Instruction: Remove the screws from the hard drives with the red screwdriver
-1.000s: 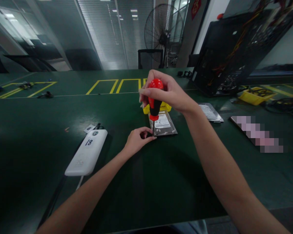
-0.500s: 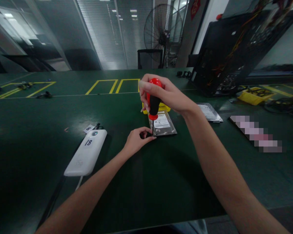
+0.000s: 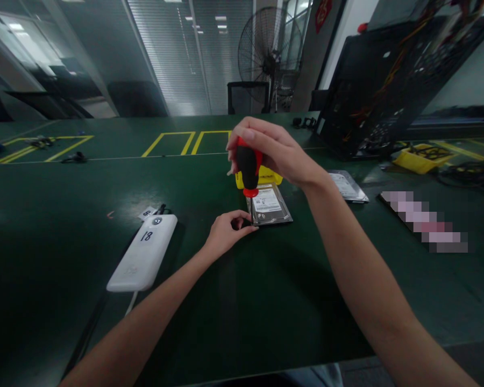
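My right hand [image 3: 272,150] is wrapped over the top of a red and black screwdriver [image 3: 249,172], held upright with its tip down at the near left corner of a hard drive [image 3: 271,205] lying flat on the green table. My left hand [image 3: 226,232] rests on the table just left of that corner, thumb and forefinger pinched together near the screwdriver's tip. What the fingers pinch is too small to make out. A yellow bin [image 3: 266,176] sits directly behind the drive.
A white power bank [image 3: 143,259] labelled 18 lies to the left with a cable. A second drive [image 3: 347,186] and a flat dark board [image 3: 391,201] lie to the right. An open black computer case [image 3: 387,80] and another yellow tray [image 3: 421,157] stand at the back right.
My right hand has closed further over the screwdriver's red cap and turned on the handle. My left hand and the drive have stayed put.
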Tool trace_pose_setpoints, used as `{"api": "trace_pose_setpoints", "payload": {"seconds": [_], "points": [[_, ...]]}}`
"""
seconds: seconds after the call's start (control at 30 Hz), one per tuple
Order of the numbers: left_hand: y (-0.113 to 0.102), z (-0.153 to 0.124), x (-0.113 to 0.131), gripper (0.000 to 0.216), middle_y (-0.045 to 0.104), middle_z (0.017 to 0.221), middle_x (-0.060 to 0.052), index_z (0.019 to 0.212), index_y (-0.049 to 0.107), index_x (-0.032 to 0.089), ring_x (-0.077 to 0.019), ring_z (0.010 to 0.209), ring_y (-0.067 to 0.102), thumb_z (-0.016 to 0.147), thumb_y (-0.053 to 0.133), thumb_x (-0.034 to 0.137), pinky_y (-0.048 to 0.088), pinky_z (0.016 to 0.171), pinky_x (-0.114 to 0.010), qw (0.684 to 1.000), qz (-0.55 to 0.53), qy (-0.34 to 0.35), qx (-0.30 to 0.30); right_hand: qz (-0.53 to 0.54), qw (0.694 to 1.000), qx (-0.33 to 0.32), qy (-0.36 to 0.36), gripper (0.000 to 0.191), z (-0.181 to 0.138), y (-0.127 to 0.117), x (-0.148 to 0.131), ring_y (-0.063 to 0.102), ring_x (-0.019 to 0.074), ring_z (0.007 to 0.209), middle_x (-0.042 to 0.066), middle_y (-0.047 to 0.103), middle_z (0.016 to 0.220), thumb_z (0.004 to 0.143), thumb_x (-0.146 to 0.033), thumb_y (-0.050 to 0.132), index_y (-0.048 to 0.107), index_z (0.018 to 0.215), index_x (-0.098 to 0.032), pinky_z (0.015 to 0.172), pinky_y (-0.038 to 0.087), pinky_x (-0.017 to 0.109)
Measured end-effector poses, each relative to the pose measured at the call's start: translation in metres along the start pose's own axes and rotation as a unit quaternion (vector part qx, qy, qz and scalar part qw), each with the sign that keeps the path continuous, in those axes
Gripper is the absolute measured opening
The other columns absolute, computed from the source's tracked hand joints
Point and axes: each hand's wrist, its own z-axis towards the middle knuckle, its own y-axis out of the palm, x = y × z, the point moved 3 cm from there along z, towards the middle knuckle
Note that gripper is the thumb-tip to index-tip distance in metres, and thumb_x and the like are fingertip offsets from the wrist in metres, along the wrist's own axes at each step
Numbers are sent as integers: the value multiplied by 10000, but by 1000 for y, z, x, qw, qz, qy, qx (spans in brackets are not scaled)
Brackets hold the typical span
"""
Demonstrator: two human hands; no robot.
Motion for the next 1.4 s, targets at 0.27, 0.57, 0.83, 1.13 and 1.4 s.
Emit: {"api": "trace_pose_setpoints", "payload": {"seconds": [0.27,0.57,0.83,1.13,1.4], "points": [[0,0,1,306,467,636,38,925,671,180,-117,586,423,736,674,420,298,567,-247,1000,-3,-2,0,-50,998,26,36,223,-2,5,-5,607,77,674,-35,590,703,845,-349,576,420,830,-191,652,508,201],[1,1,1,291,453,619,40,916,668,182,-115,577,411,741,674,414,280,556,-241,1000,1,-4,-2,-84,995,34,34,248,0,4,-3,535,53,586,-52,531,663,888,-419,498,509,896,-171,610,479,178],[0,1,1,295,464,627,43,908,673,187,-115,578,420,736,675,426,297,560,-247,1000,3,5,1,-32,997,11,65,357,0,6,-1,534,112,664,0,532,714,888,-522,437,535,833,-183,694,531,271],[0,1,0,295,465,634,43,923,670,188,-115,582,423,745,669,423,299,561,-247,1000,4,2,-3,-34,999,15,24,244,0,3,-2,583,80,692,-4,538,775,893,-394,498,531,857,-155,686,527,233],[0,0,-1,298,465,635,43,930,666,184,-115,581,423,743,673,417,302,560,-246,1000,-2,3,-3,-52,999,-3,13,183,-1,5,-7,589,59,691,-22,564,746,881,-327,524,485,837,-153,676,497,197]]}}
